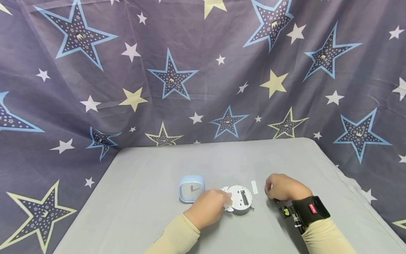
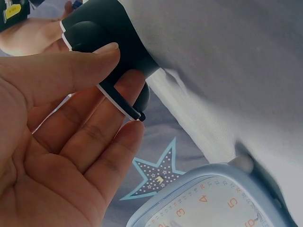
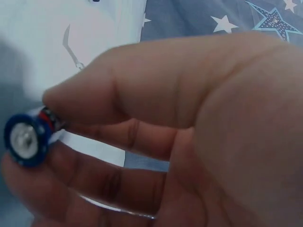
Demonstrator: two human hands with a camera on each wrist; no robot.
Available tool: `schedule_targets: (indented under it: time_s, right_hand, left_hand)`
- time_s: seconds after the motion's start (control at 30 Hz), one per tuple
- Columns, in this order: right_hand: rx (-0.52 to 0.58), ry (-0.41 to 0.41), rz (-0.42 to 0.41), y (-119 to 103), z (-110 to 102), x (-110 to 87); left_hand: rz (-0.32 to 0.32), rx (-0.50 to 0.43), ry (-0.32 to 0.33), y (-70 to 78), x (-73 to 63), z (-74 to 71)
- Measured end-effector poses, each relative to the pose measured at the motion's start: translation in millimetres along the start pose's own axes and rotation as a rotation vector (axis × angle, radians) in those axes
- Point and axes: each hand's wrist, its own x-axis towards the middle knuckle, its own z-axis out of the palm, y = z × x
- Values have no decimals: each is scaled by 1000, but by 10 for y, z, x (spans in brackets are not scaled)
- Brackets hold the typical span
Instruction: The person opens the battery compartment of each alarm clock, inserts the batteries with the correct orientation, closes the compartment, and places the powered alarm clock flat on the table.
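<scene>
My left hand [image 1: 207, 208] grips the left side of a round clock [image 1: 235, 193] with ear-like projections. The clock lies with its white back up, and a dark battery slot [image 1: 244, 197] shows in that back. In the left wrist view the clock's dark body [image 2: 106, 30] sits between thumb and fingers. To the right of the clock, apart from it, my right hand [image 1: 283, 187] is low over the table. It pinches a small battery [image 3: 26, 140] between thumb and fingers; a blue rim and pale round end face the right wrist camera.
Just left of my left hand stands a light-blue alarm clock [image 1: 191, 189], its dial toward me. A small white strip [image 1: 254, 187] lies between the round clock and my right hand. The grey table [image 1: 142, 183] meets a star-patterned curtain [image 1: 203, 88] behind.
</scene>
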Motion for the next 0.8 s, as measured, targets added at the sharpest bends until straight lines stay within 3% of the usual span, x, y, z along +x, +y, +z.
schedule_targets:
  time_s: [0.33,0.57,0.8]
  right_hand:
    - [-8,56,-42,-11,-16,17]
    - [-48,100,-128,-14,-24,56]
    - [0,133,-190,-40,-28,102]
  left_hand:
    - [-4,11,0,3,-6,0]
    - [-3,4,-4,9,-7,-7]
    - [3,1,6,15,-8,-17]
